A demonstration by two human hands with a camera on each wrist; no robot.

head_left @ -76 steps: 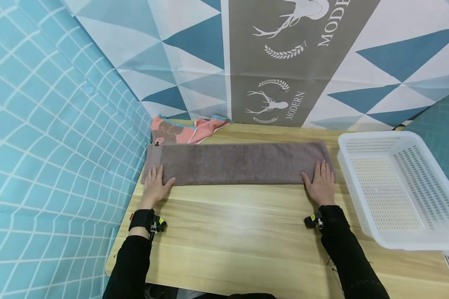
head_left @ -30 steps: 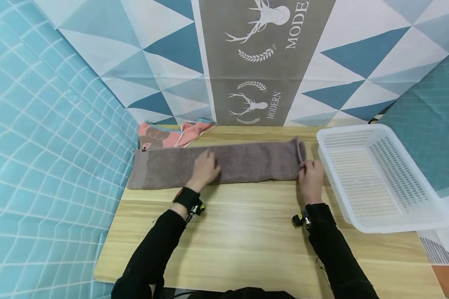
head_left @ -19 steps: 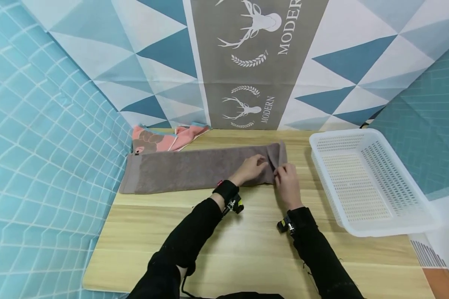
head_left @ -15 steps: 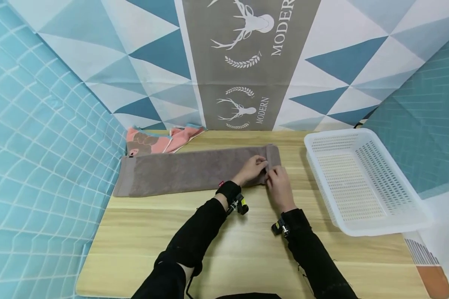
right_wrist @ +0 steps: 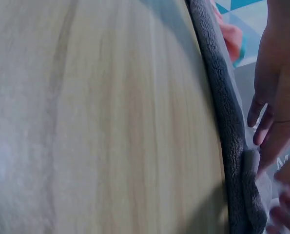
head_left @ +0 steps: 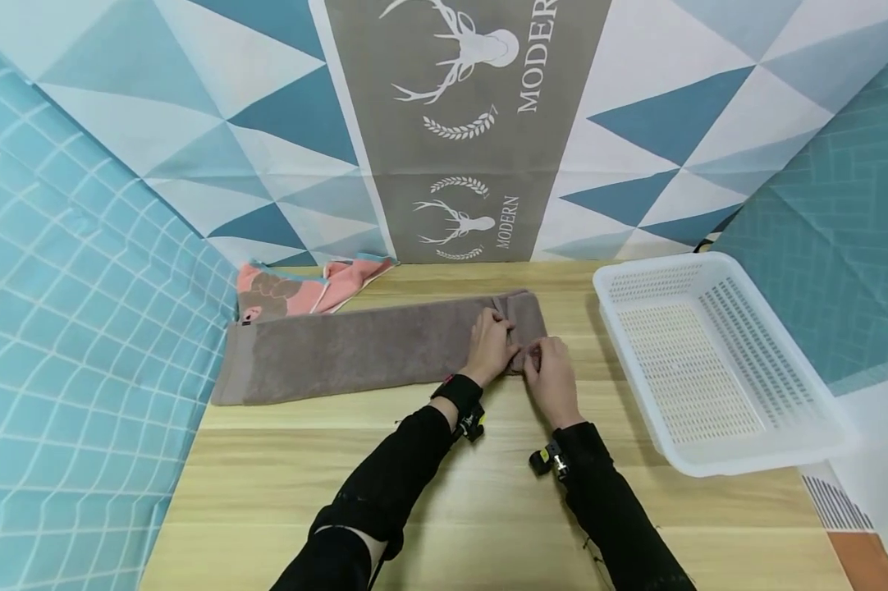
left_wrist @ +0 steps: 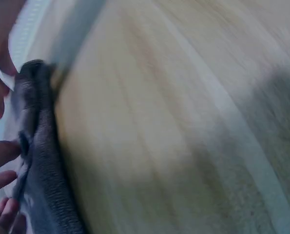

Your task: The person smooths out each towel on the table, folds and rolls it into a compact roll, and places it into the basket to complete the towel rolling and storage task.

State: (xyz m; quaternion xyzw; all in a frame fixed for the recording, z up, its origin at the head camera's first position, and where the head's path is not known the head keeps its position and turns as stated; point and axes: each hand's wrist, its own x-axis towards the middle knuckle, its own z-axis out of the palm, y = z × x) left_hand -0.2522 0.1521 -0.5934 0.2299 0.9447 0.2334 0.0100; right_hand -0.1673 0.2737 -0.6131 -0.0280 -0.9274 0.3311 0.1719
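Observation:
A long grey-brown towel (head_left: 355,349) lies folded in a strip across the table, its right end doubled over to the left. My left hand (head_left: 491,345) is on that doubled part, fingers bent at the flap's edge and thumb near the front. In the left wrist view its fingers (left_wrist: 3,155) meet the raised edge of the towel (left_wrist: 47,180). My right hand (head_left: 555,379) is at the front right corner, thumb and forefinger close together on the cloth. The right wrist view shows the towel's rolled edge (right_wrist: 252,190) between the hands; the right fingers (right_wrist: 286,214) are blurred there.
A white perforated plastic basket (head_left: 654,443) stands at the right of the wooden table (head_left: 481,509). A crumpled pink patterned cloth (head_left: 304,295) lies behind the towel at the left. Patterned sheets (head_left: 444,148) hang at the back and left.
Both hands have left the towel's two ends and come together at its right end. That end has been turned over leftward, shortening the strip. The head view has shifted.

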